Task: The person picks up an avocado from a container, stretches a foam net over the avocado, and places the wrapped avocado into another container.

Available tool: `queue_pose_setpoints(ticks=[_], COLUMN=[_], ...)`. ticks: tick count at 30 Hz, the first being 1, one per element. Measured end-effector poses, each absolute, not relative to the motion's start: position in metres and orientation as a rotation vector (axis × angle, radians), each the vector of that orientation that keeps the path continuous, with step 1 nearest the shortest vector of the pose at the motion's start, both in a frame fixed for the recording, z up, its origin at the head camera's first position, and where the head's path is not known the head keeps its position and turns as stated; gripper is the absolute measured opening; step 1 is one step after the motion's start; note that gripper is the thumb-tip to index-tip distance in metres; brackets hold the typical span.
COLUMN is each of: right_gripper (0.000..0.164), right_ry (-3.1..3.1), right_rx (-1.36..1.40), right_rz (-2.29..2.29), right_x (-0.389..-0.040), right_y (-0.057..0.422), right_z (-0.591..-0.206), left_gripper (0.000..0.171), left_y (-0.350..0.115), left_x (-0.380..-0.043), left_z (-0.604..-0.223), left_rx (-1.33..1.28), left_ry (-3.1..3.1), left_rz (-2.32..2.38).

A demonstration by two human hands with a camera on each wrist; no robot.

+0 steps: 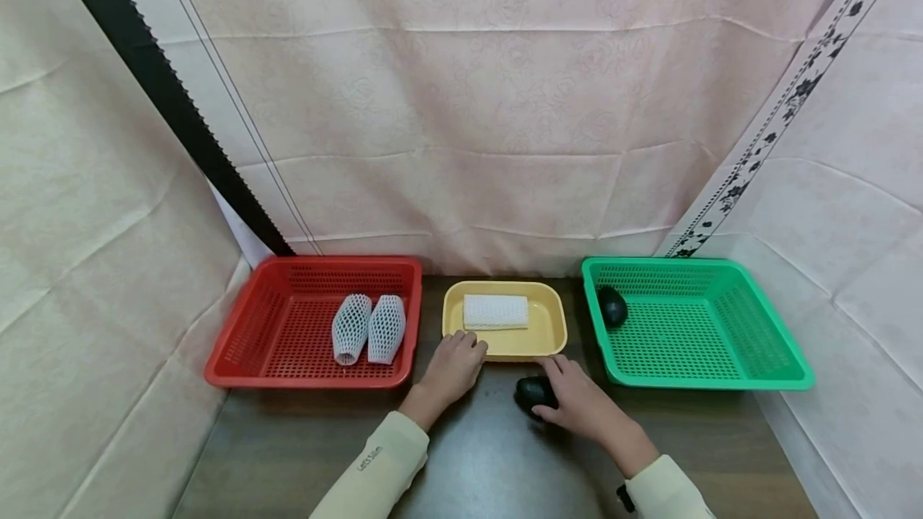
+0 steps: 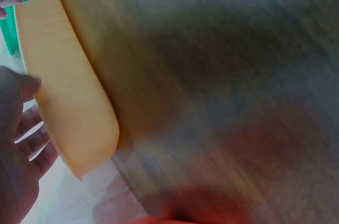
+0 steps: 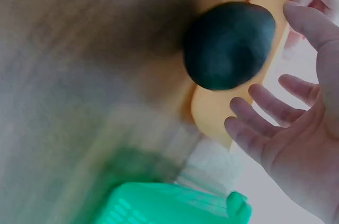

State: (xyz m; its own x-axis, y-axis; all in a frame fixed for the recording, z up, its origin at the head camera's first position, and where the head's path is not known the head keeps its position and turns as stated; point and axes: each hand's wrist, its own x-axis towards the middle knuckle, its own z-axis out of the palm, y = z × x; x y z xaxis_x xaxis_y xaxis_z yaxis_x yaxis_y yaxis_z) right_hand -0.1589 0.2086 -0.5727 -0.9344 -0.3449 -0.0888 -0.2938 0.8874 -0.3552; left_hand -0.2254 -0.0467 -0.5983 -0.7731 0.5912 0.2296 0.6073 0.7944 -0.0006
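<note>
In the head view, my left hand [image 1: 454,364] is at the front left corner of the yellow tray [image 1: 557,327]. In the left wrist view its thumb lies against the tray's outer wall [image 2: 74,86], and the fingertips pass behind the rim. A white foam net sleeve [image 1: 495,311] lies inside that tray. My right hand [image 1: 584,403] is just right of a dark green avocado [image 1: 535,396] in front of the tray. Its fingers [image 3: 273,102] are spread in the right wrist view, with a small gap between thumb and avocado.
The red basket [image 1: 252,359] on the left holds two white foam net sleeves [image 1: 351,330], side by side. On the right stands a green basket [image 1: 779,359] with another avocado [image 1: 612,307] against its left wall. A cloth curtain [image 1: 461,102] hangs behind the table [image 1: 490,463].
</note>
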Motion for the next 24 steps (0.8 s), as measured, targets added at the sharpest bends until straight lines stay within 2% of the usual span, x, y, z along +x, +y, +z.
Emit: queue_pose_setpoints(ticks=[5, 17, 24], right_gripper=[0.072, 0.062, 0.062], right_ry=[2.953, 3.111, 3.175], right_rx=[-0.533, -0.638, -0.739], right_rz=[-0.498, -0.540, -0.535], right_x=[-0.164, -0.182, -0.198], right_y=[0.212, 0.211, 0.212], right_z=[-0.560, -0.544, -0.538], left_gripper=[0.027, 0.029, 0.032], left_y=[-0.045, -0.027, -0.013], left_x=[-0.231, -0.261, -0.283], left_z=[-0.591, -0.574, -0.572], left_rx=[-0.916, -0.827, -0.818], left_ry=[-2.829, -2.812, -2.884], left_rz=[-0.144, -0.091, -0.004])
